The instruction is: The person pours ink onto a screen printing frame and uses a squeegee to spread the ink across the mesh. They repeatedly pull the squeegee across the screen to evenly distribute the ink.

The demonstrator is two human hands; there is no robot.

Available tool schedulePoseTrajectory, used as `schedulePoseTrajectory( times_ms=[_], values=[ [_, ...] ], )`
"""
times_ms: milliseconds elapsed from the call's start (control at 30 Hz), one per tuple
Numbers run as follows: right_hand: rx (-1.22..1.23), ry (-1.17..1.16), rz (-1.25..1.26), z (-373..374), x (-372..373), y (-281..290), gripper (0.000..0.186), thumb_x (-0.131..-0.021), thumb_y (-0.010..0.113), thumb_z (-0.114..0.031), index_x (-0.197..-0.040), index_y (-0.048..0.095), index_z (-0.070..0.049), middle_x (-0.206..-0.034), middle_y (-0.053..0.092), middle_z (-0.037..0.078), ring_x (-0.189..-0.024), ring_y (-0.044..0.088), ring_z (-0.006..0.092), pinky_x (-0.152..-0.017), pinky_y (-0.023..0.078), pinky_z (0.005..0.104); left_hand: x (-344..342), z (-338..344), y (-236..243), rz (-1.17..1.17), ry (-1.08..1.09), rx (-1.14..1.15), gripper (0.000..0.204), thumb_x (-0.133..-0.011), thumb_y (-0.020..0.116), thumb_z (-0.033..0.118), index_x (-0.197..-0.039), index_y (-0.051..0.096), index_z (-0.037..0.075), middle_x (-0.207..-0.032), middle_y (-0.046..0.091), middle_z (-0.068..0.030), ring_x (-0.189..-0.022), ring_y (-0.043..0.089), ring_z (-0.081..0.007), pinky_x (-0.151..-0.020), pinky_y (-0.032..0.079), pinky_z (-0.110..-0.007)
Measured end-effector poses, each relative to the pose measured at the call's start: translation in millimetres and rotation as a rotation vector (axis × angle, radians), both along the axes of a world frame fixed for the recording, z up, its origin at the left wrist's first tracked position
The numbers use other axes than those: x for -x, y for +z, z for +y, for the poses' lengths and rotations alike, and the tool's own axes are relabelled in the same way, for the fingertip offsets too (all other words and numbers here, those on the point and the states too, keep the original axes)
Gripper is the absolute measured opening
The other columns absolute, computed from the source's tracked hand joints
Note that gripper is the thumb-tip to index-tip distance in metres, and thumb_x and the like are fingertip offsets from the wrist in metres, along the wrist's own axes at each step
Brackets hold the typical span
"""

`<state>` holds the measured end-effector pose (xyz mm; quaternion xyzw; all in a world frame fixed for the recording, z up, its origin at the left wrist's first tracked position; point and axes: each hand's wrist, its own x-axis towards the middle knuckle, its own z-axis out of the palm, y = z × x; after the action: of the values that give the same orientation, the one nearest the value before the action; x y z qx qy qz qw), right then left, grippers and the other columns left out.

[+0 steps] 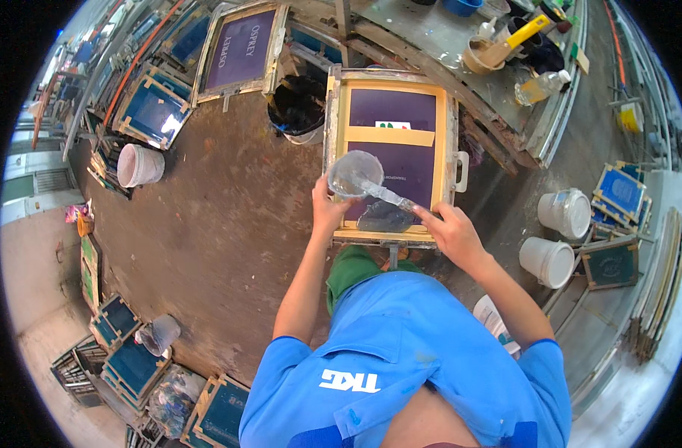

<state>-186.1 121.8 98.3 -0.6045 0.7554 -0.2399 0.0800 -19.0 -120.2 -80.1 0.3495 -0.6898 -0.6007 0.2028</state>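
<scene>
My left hand [327, 205] grips a translucent plastic cup [347, 166] over a screen [392, 103] with purple mesh, yellow tape and a light metal frame. With my right hand [451, 233] I hold a long spatula [392, 198], its grey-coated blade reaching into the cup's mouth. Beneath the cup and spatula, a wet-looking dark grey patch [380, 219] covers the lower part of the mesh. A yellow tape strip [390, 136] crosses the mesh under a small white label.
A black-stained bucket [296, 108] stands behind the screen, beside another framed screen [229, 52]. A worktable [431, 45] at upper right holds containers, tools and a bottle. White buckets [563, 213] and screens [616, 193] stand right; more screens [135, 369] lean lower left.
</scene>
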Motion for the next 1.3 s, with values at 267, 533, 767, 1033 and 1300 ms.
schedulePoseTrajectory(
  times_ms=[267, 533, 767, 1033, 1300],
  values=[
    [-0.158, -0.01, 0.108, 22, 26, 41, 0.049, -0.084, 0.066, -0.002, -0.131, 0.067, -0.013, -0.094, 0.056, 0.01, -0.082, 0.058, 0.0281, -0.075, 0.049, 0.039, 16, -43, 5, 0.237, 0.125, -0.099, 0.082, -0.068, 0.092, 0.002, -0.138, 0.049, -0.001, -0.136, 0.052, -0.008, -0.124, 0.056, -0.0198, -0.106, 0.049, -0.034],
    [0.012, -0.621, -0.802, -5, 17, 29, 0.029, -0.101, 0.063, -0.019, -0.124, 0.07, -0.005, -0.082, 0.061, 0.004, -0.069, 0.055, 0.0126, -0.063, 0.045, 0.027, 56, -52, 34, 0.126, 0.02, 0.177, 0.086, -0.067, 0.089, -0.001, -0.143, 0.05, 0.007, -0.138, 0.053, -0.0061, -0.124, 0.056, -0.019, -0.098, 0.051, -0.032],
    [0.113, -0.885, -1.415, -18, 9, -31, 0.036, -0.105, 0.057, -0.03, -0.118, 0.067, 0.002, -0.073, 0.052, -0.003, -0.062, 0.041, 0.0035, -0.054, 0.031, 0.0196, 123, -54, 48, 0.186, -0.007, 0.175, 0.086, -0.066, 0.087, -0.005, -0.143, 0.051, 0.008, -0.14, 0.053, -0.0078, -0.122, 0.058, -0.0211, -0.089, 0.054, -0.029],
    [0.339, -1.06, -1.419, 19, 29, 1, 0.038, -0.105, 0.057, -0.028, -0.127, 0.063, 0.003, -0.073, 0.053, 0.0, -0.062, 0.042, 0.0043, -0.052, 0.032, 0.0197, 256, -106, 38, 0.261, -0.021, 0.289, 0.085, -0.064, 0.091, 0.005, -0.139, 0.05, 0.001, -0.133, 0.055, -0.0129, -0.119, 0.058, -0.0261, -0.096, 0.051, -0.034],
    [0.805, -0.963, -1.477, -95, 114, -25, 0.035, -0.109, 0.049, -0.026, -0.136, 0.052, -0.004, -0.088, 0.056, 0.003, -0.064, 0.042, 0.0077, -0.062, 0.037, 0.0227, 436, -188, 33, 0.283, -0.167, 0.402, 0.093, -0.064, 0.093, 0.02, -0.141, 0.045, 0.001, -0.137, 0.055, -0.0205, -0.125, 0.056, -0.0347, -0.103, 0.047, -0.042]
  ],
)
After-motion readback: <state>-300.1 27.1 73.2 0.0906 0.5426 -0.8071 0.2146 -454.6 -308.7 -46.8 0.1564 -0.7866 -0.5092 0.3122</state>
